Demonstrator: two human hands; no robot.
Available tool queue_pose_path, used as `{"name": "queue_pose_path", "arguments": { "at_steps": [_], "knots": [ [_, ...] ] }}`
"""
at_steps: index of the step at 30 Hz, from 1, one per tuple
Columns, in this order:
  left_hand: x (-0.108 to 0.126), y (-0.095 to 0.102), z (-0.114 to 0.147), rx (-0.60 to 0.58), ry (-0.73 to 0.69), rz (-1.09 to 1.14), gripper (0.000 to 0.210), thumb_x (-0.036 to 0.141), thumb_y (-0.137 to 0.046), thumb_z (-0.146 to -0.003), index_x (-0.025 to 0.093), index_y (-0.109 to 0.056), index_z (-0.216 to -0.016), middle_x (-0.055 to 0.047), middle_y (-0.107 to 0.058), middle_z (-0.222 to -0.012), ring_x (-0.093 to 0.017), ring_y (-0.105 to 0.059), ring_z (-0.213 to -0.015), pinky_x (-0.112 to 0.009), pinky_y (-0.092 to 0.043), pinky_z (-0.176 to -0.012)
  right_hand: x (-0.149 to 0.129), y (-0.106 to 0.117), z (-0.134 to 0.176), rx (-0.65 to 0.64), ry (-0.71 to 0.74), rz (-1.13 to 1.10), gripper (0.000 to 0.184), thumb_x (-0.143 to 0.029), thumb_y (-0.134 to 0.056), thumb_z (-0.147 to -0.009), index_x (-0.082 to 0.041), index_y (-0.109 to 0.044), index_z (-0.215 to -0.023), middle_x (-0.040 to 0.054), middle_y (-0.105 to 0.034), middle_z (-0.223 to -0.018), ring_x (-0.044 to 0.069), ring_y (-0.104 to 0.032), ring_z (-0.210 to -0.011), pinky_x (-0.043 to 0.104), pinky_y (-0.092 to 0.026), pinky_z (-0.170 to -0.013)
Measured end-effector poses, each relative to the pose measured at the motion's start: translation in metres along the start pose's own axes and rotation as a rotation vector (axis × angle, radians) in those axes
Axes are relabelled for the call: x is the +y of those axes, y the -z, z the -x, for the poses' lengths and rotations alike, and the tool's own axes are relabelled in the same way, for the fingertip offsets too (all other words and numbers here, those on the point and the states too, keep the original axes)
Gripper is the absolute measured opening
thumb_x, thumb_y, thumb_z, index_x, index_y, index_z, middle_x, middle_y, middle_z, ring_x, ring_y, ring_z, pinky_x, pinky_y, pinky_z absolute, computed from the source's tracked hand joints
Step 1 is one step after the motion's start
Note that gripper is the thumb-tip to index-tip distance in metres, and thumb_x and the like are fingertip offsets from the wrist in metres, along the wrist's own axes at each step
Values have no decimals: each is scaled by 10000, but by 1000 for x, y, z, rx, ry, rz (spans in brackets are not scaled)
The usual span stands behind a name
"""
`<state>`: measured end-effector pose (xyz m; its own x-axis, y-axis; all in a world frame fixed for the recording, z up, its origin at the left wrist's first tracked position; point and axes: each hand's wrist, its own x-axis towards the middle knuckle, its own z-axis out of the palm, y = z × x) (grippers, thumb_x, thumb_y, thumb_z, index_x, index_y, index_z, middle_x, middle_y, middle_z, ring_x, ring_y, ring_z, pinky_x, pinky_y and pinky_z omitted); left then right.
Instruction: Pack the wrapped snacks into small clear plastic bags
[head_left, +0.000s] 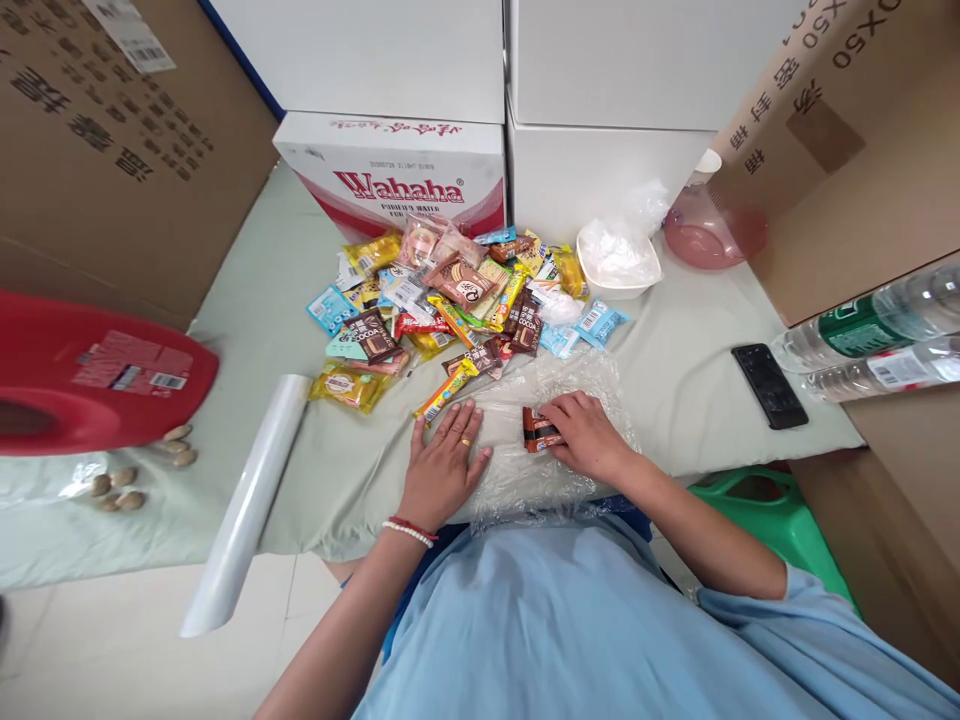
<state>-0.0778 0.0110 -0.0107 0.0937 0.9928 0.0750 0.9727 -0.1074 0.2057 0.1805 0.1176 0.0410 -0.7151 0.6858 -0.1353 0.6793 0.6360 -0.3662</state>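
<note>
My left hand (442, 460) lies flat with its fingers stretched out, at the left edge of a sheet of clear plastic film (502, 480). Its fingertips are by a yellow-orange snack stick (446, 392). On the film, my right hand (589, 435) has its fingers closed on a small brown wrapped snack (536, 430), whose left part shows. Beyond both hands spreads a heap of wrapped snacks, among them a dark cocoa packet (371, 335), a brown wafer packet (459, 282) and a blue packet (600, 322).
A roll of film (247, 500) juts over the front edge at left, near a red jug (112, 370) and several walnuts (129, 499). Behind stands a Wahaha box (405, 180). To the right are a white bowl (622, 288), a black phone (770, 385) and bottles (885, 370).
</note>
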Motion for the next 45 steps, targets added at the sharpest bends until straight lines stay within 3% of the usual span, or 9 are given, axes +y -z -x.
{"name": "queue_pose_path", "arguments": {
  "at_steps": [8,13,20,25,30,35,38,41,45],
  "knots": [
    [-6,-2,4,78,-20,54,664,426,-413,-1070,213,-239,-1674,-150,-373,-1687,-307,-381,-1558,-605,-120,-1308,-1,2,2,29,46,9,555,-244,-772,-879,-204,-588,-1400,148,-621,-1376,342,-506,-1262,520,-407,-1066],
    [-10,12,38,261,-204,213,718,192,-518,-999,209,-243,-1662,-163,-433,-1658,-290,-319,-1590,-562,-269,-1292,23,16,48,219,177,-169,540,-353,-704,-967,-226,-523,-1460,166,-595,-1389,325,-541,-1245,521,-484,-1040],
    [-17,12,66,-1,-579,269,451,126,-533,-943,162,-557,-1392,-189,-488,-1612,-314,-368,-1566,-551,-346,-1267,53,-8,126,9,262,-59,512,-232,-684,-949,-209,-574,-1448,160,-563,-1496,331,-484,-1385,553,-471,-1129],
    [-16,10,52,42,-448,372,200,170,-540,-1020,209,-650,-1182,-105,-702,-1395,-221,-606,-1373,-440,-418,-1219,66,-31,119,131,228,-150,274,-207,-562,-1016,-227,-718,-1240,138,-673,-1365,281,-593,-1244,500,-519,-1048],
    [-15,38,24,-72,-130,608,238,315,-456,-1060,227,-677,-1043,-56,-787,-1112,-189,-741,-1041,-322,-574,-922,70,3,95,114,199,-492,256,-319,-502,-1074,-228,-740,-1096,103,-763,-1052,212,-678,-988,384,-551,-909],
    [-10,53,-28,-65,168,507,384,491,-453,-1014,224,-617,-793,-19,-682,-734,-193,-650,-687,-309,-499,-695,70,28,68,74,-37,-645,359,-495,-553,-1033,-199,-720,-917,50,-703,-863,180,-645,-813,295,-502,-750],
    [-5,43,-58,-2,314,390,309,461,-509,-962,209,-637,-835,-48,-692,-813,-219,-641,-722,-338,-491,-714,74,21,55,61,-235,-638,396,-519,-523,-1008,-192,-690,-859,7,-656,-737,170,-604,-703,272,-452,-661],
    [-1,33,-68,140,386,275,268,384,-593,-903,164,-681,-1026,-127,-694,-1056,-275,-661,-891,-395,-520,-793,79,16,52,51,-402,-424,313,-423,-522,-988,-183,-718,-1028,29,-700,-811,199,-636,-736,294,-461,-685],
    [13,43,-49,613,294,132,247,273,-600,-938,141,-675,-1132,-157,-645,-1073,-313,-624,-1055,-457,-517,-912,85,38,49,142,-409,-42,414,-338,-556,-979,-167,-649,-1345,141,-697,-1193,291,-668,-1028,371,-510,-842]
  ]
}}
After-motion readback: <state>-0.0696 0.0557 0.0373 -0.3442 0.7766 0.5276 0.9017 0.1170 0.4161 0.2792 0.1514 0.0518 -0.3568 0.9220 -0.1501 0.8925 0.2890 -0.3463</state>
